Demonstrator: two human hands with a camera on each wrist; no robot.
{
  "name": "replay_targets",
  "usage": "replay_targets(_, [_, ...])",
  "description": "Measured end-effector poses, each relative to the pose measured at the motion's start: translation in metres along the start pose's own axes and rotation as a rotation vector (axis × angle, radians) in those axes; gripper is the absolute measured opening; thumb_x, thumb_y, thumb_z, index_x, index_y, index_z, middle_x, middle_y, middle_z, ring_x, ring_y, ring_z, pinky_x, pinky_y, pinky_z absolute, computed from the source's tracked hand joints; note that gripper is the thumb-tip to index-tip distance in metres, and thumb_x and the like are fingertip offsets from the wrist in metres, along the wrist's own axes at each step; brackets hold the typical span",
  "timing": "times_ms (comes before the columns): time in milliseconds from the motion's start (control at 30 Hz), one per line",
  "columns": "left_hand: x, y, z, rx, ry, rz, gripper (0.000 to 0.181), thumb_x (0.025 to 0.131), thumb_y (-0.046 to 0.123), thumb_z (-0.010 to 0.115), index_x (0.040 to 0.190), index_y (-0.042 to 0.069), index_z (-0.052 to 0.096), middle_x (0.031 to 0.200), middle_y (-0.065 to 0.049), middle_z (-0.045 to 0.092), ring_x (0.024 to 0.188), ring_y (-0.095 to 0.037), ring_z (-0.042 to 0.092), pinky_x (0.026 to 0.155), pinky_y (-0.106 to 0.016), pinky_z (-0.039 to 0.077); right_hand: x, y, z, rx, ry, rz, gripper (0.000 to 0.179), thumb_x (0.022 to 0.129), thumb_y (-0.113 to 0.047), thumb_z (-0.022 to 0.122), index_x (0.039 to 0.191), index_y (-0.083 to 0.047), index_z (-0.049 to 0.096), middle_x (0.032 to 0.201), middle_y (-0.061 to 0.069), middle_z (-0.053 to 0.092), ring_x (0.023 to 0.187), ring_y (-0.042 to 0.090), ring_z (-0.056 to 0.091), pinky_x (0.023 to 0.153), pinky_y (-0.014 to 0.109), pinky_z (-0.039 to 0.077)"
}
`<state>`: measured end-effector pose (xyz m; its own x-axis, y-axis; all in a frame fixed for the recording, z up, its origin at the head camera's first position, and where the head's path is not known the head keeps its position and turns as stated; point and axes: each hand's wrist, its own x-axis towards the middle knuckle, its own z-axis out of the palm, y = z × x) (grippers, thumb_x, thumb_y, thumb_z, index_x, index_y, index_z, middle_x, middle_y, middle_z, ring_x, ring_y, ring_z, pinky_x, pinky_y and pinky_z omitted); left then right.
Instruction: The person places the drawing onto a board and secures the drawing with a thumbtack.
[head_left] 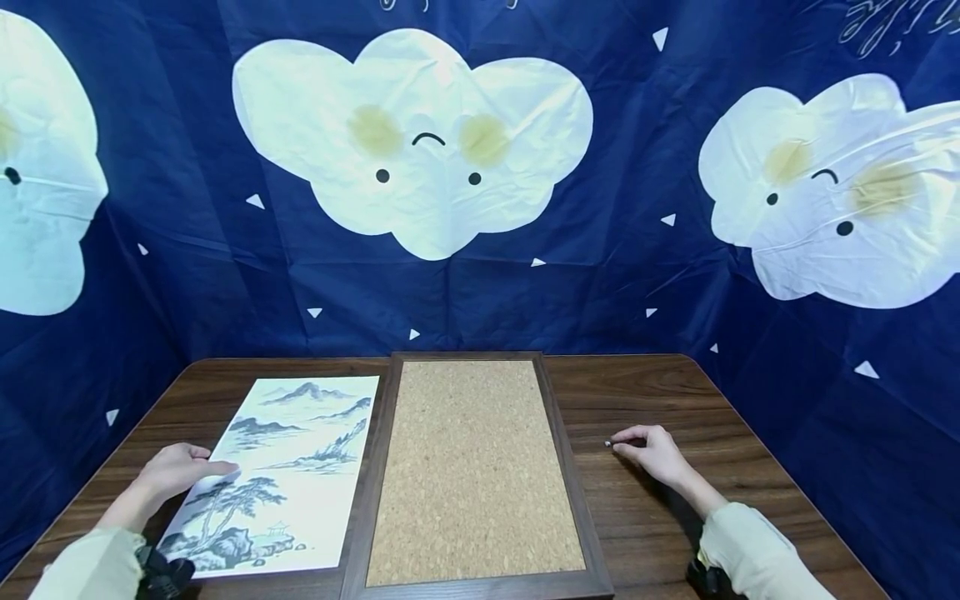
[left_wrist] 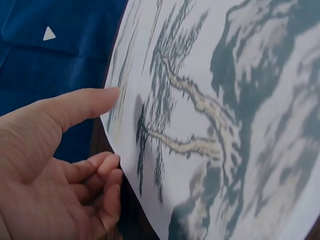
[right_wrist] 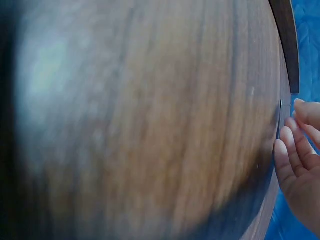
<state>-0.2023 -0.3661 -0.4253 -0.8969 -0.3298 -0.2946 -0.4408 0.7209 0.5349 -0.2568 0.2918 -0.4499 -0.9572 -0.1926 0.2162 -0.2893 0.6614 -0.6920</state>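
My left hand (head_left: 174,473) holds the left edge of a white sheet with an ink landscape (head_left: 300,492). Its thumb lies over the printed face, and the other fingers are curled at the edge, as the left wrist view shows. Mountains, a pine tree and rocks are printed on the sheet. To the right of it lies a framed cork board (head_left: 472,475). Beyond the board's right side, my right hand (head_left: 654,454) pinches a tiny thumbtack (head_left: 607,443) low over the table. In the right wrist view the thumbtack's small head (right_wrist: 281,104) points away from the fingertips.
Everything lies on a dark wooden table (head_left: 637,392) with rounded far corners. A blue cloth (head_left: 615,292) printed with white clouds hangs behind and on both sides. The board's dark frame (head_left: 558,425) stands between the two hands.
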Motion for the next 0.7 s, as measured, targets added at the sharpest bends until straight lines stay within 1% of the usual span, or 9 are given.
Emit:
replay_targets(67, [-0.001,0.003,0.002,0.002,0.023,-0.035,0.073,0.067,0.036,0.076,0.103,-0.019,0.045,0.100,-0.033,0.043,0.091,-0.041,0.042,0.079,-0.049,0.040,0.001,0.000,0.002,-0.023,0.008,-0.004,0.012,0.077,-0.007,0.070,0.086,0.000,0.070,0.080,0.009,0.068,0.059,0.001,0.049,0.052,0.020,0.041])
replay_targets(167, [-0.001,0.007,0.005,0.019,0.053,-0.075,0.082,0.065,0.035,0.077,0.111,-0.022,0.040,0.111,-0.038,0.040,0.097,-0.045,0.043,0.082,-0.051,0.040,0.003,-0.002,0.005,-0.047,0.021,0.000,0.009,0.076,-0.008,0.071,0.083,-0.001,0.071,0.080,0.008,0.069,0.064,0.001,0.052,0.056,0.019,0.041])
replay_targets(200, [-0.001,0.007,0.006,0.028,0.059,-0.081,0.082,0.065,0.035,0.076,0.112,-0.022,0.040,0.112,-0.038,0.041,0.098,-0.045,0.043,0.082,-0.050,0.040,0.004,-0.002,0.006,-0.053,0.027,0.007,0.008,0.076,-0.007,0.071,0.082,-0.002,0.071,0.079,0.007,0.069,0.065,0.002,0.053,0.057,0.019,0.042])
replay_targets(333, [-0.001,0.008,0.007,0.075,0.065,-0.065,0.079,0.065,0.037,0.075,0.109,-0.021,0.045,0.108,-0.037,0.044,0.095,-0.044,0.046,0.081,-0.049,0.041,0.005,-0.004,0.009,-0.074,0.043,0.026,0.006,0.074,-0.006,0.071,0.079,-0.002,0.071,0.076,0.007,0.069,0.065,0.002,0.055,0.060,0.019,0.043])
replay_targets(433, [-0.003,0.009,0.007,0.091,0.066,-0.056,0.074,0.064,0.037,0.075,0.105,-0.019,0.050,0.104,-0.036,0.047,0.091,-0.042,0.048,0.078,-0.048,0.041,0.005,-0.004,0.010,-0.095,0.051,0.032,0.005,0.074,-0.006,0.071,0.077,-0.003,0.071,0.075,0.006,0.068,0.065,0.002,0.055,0.060,0.020,0.043])
replay_targets(533, [-0.006,0.012,0.007,0.085,0.070,-0.081,0.071,0.064,0.034,0.076,0.103,-0.019,0.050,0.101,-0.035,0.048,0.088,-0.041,0.048,0.077,-0.047,0.041,0.006,-0.003,0.011,-0.112,0.060,0.044,0.004,0.074,-0.008,0.072,0.076,-0.005,0.072,0.074,0.004,0.068,0.066,0.005,0.056,0.062,0.021,0.043])
replay_targets(700, [-0.010,0.019,0.008,0.071,0.078,-0.145,0.072,0.064,0.030,0.075,0.105,-0.020,0.044,0.102,-0.035,0.045,0.092,-0.043,0.046,0.080,-0.048,0.041,0.007,-0.003,0.013,-0.151,0.078,0.056,0.004,0.074,-0.011,0.073,0.073,-0.008,0.071,0.073,0.002,0.068,0.071,0.010,0.058,0.065,0.025,0.044])
